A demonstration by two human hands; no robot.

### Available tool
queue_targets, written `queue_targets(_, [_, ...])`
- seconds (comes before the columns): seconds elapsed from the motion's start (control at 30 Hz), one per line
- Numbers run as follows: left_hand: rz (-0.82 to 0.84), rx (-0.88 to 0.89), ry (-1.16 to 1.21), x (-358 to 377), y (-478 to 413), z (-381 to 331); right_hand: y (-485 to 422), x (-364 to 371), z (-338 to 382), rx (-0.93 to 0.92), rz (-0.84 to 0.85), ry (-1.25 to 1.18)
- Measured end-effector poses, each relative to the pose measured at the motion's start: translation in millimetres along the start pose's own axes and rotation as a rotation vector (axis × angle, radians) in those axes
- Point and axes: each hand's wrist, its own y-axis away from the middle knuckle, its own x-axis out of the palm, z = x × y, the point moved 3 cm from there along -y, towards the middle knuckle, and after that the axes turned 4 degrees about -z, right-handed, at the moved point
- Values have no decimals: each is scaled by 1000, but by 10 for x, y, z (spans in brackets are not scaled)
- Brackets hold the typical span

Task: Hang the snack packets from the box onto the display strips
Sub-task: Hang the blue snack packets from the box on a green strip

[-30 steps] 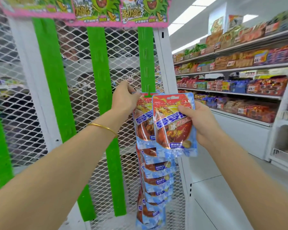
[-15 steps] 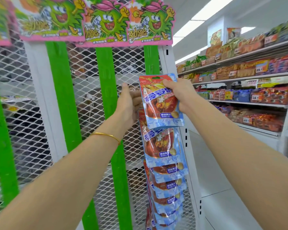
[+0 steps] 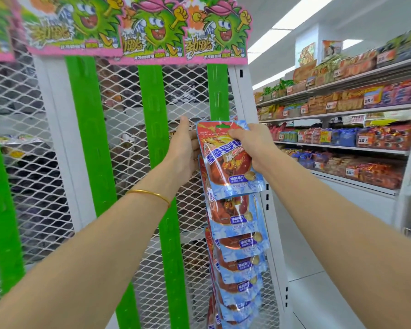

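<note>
Fingers [image 3: 236, 134] of the right hand [image 3: 250, 148] are curling over the top right corner of a packet [image 3: 226, 169]. They are pinching it and holding it upright against the strip [image 3: 217, 91], with green showing through its hang hole. The left hand [image 3: 183, 150] is reaching in from the other side with its thumb pointing up. Its fingers are going behind the packet at the strip, and I cannot tell whether they are gripping anything. A bracelet [image 3: 150, 193] is sitting on the left wrist. Below the held packet, hung packets [image 3: 239, 217] are overlapping in a column down the same strip. Other strips [image 3: 152, 110] are hanging to the left against the mesh [image 3: 128, 150]. Header cards [image 3: 218, 32] are topping the strips, and stocked shelves [image 3: 342, 136] are running along the right.
</note>
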Motion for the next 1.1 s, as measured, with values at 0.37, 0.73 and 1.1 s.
queue_targets(0.37, [71, 26, -1, 70, -82, -161, -58, 16, 161, -89, -54, -2])
queue_targets(0.73, [89, 2, 21, 130, -94, -260, -3, -40, 186, -76, -104, 30])
queue_targets(1.1, [2, 192, -246, -30, 168, 6, 104, -129, -208, -73, -24, 174])
